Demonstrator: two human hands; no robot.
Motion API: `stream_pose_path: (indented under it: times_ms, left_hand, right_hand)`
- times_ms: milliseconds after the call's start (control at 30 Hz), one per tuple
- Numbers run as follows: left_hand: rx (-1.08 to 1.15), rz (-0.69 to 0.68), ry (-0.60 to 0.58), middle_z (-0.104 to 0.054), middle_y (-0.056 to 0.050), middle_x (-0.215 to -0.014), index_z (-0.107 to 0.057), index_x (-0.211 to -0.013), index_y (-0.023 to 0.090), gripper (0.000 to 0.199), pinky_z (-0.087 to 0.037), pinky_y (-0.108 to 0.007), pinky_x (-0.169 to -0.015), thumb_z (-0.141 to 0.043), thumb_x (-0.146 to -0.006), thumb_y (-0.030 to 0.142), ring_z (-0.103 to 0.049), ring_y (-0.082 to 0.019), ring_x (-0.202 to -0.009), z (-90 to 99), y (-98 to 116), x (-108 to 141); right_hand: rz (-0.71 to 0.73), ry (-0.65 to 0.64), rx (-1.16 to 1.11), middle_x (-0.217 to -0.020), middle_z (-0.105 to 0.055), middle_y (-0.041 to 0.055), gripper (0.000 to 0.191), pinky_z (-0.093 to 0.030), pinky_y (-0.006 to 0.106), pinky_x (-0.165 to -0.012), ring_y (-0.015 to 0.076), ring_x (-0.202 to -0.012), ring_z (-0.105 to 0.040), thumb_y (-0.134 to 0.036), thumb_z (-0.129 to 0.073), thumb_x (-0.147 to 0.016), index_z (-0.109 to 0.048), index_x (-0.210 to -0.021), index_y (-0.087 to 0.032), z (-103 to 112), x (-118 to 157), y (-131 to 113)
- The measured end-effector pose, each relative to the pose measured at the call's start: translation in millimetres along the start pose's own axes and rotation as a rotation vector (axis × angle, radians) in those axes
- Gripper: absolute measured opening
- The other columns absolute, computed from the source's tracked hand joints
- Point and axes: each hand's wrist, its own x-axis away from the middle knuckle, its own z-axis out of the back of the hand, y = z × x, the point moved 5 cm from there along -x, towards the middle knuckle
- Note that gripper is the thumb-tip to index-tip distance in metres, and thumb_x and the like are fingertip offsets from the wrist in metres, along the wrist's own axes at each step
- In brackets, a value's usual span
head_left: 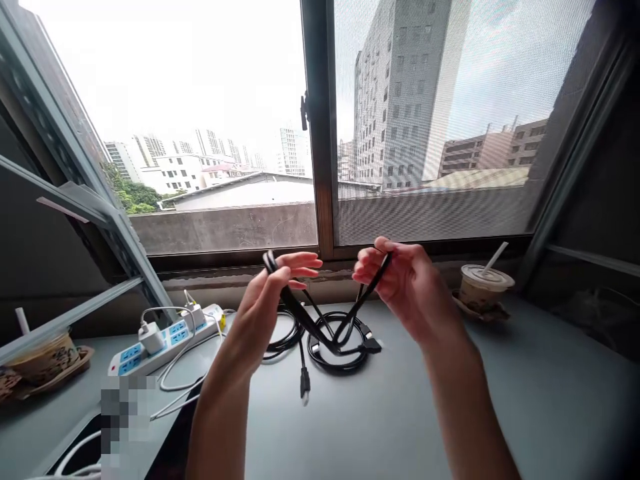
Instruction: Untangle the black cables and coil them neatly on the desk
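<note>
Loops of a black cable (313, 327) hang between my two hands, sagging in a V. My left hand (260, 300) has the strands lying between its thumb and palm, with the fingers stretched toward the right. In my right hand (407, 280) the other side of the cable is pinched between thumb and forefinger, the remaining fingers curled. Below them on the table lies a coiled black cable (340, 368) with dark connector plugs (371, 345). Another black coil (285, 345) rests to its left. One black plug (305, 383) with a pale tip points toward me.
At left a white power strip (145, 363) carries white chargers and white cords (175, 383). A lidded drink cup (483, 287) with a straw stands at right, another cup (45, 357) at far left. The grey table (340, 433) meets the window wall; metal frame bars (125, 233) rise at left.
</note>
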Motion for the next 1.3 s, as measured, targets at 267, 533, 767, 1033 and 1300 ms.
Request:
stream_pose_path:
  times_ms: [267,533,767,1033,1300]
  left_hand:
    - [0.005,0.066,0.209,-0.040,0.007,-0.037,-0.052,-0.093,0.019,0.027,-0.014,-0.016,-0.027,-0.047,-0.079,0.041,-0.028,-0.008,-0.026,28.9,-14.8,-11.2]
    - [-0.345,-0.171,0.562,-0.041,0.005,-0.043,-0.058,-0.085,0.019,0.033,-0.031,-0.016,-0.039,-0.040,-0.090,0.045,-0.044,-0.007,-0.037,61.3,-20.4,-14.8]
    - [0.194,-0.144,0.461,-0.030,0.008,-0.036,-0.052,-0.080,0.019,0.039,-0.023,-0.017,-0.037,-0.043,-0.087,0.056,-0.025,-0.006,-0.034,48.4,-15.6,-16.8]
    - [0.277,0.151,0.245,-0.032,0.008,-0.042,-0.041,-0.070,0.020,0.029,-0.032,-0.015,-0.042,-0.058,-0.078,0.042,-0.037,-0.007,-0.042,32.2,-30.3,-20.3]
    - [-0.001,0.055,0.260,-0.062,-0.004,-0.074,-0.064,-0.074,0.016,0.036,-0.041,-0.017,-0.051,-0.057,-0.078,0.051,-0.054,-0.010,-0.063,36.3,-19.1,-11.9]
  right_hand:
    - [-0.006,0.025,0.159,-0.037,-0.014,-0.0104,0.014,-0.008,0.014,-0.027,0.0035,-0.030,-0.001,-0.035,-0.055,-0.082,-0.053,-0.085,-0.022,35.6,19.3,-49.0]
    - [-0.029,-0.007,0.270,-0.027,-0.012,-0.0103,0.034,-0.004,0.011,-0.028,0.0013,-0.020,0.000,-0.043,-0.049,-0.088,-0.066,-0.111,-0.025,75.7,51.3,-62.6]
    - [0.087,0.252,0.339,-0.027,0.006,-0.0111,0.038,0.011,0.012,-0.031,0.0004,-0.019,0.008,-0.047,-0.048,-0.089,-0.055,-0.123,-0.033,84.2,56.5,-71.4]
    - [0.126,0.159,0.276,-0.031,0.000,-0.0090,0.042,0.004,0.017,-0.029,0.0029,-0.023,0.000,-0.032,-0.054,-0.085,-0.053,-0.127,-0.032,59.2,44.5,-61.6]
    - [0.078,0.043,0.623,-0.044,-0.031,-0.0075,0.055,-0.017,0.012,-0.029,0.0017,-0.032,-0.018,-0.049,-0.053,-0.087,-0.043,-0.134,-0.025,22.0,32.1,-35.5]
